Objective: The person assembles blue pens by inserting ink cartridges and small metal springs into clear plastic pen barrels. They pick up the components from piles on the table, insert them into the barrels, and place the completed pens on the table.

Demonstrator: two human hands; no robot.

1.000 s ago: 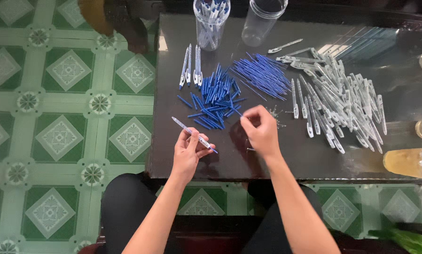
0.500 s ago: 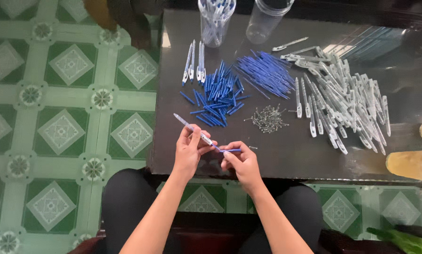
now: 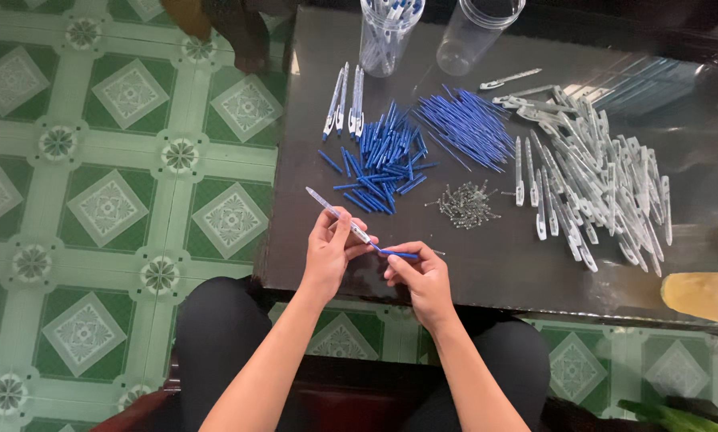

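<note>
My left hand point(image 3: 330, 250) grips a clear pen barrel point(image 3: 333, 212) that slants up to the left over the near edge of the dark table point(image 3: 487, 264). My right hand point(image 3: 420, 275) pinches a thin blue refill point(image 3: 397, 254), whose tip meets the barrel's lower end. Beyond my hands lie a pile of short blue parts point(image 3: 384, 158), a bundle of long blue refills point(image 3: 467, 126) and a small heap of metal springs point(image 3: 464, 203).
A large heap of clear pen barrels point(image 3: 595, 172) covers the table's right side. A few assembled pens point(image 3: 345, 102) lie at the far left. Two clear cups point(image 3: 387, 32) stand at the back. Yellowish bottles point(image 3: 699, 296) sit at the right edge. Green tiled floor point(image 3: 111, 200) lies to the left.
My right hand left the springs, came back to the near edge with a blue refill, and brought it up to the barrel in my left hand.
</note>
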